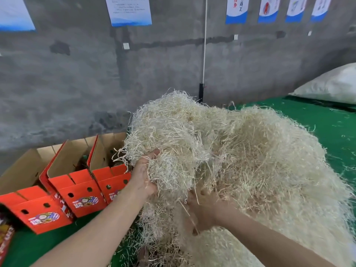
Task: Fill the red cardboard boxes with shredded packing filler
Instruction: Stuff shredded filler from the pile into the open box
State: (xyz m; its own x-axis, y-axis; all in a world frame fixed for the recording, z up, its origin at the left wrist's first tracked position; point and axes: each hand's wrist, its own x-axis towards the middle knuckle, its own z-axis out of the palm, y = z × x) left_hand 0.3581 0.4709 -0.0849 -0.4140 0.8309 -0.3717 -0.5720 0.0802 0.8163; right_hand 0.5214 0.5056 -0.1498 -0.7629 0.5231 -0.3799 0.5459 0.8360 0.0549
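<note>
Left hand [143,176], right hand [202,211], forearms [96,224] apparently bare.

Boxes [77,182] stand in a row on the surface [327,132], left of the filler heap [250,160]; a sack [331,87] lies behind.

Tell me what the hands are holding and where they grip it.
Both hold a lifted clump of shredded filler: the left hand grips its left side, the right hand grips its underside, with the fingers buried in the strands.

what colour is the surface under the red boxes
The surface is green; the head view shows it.
</note>
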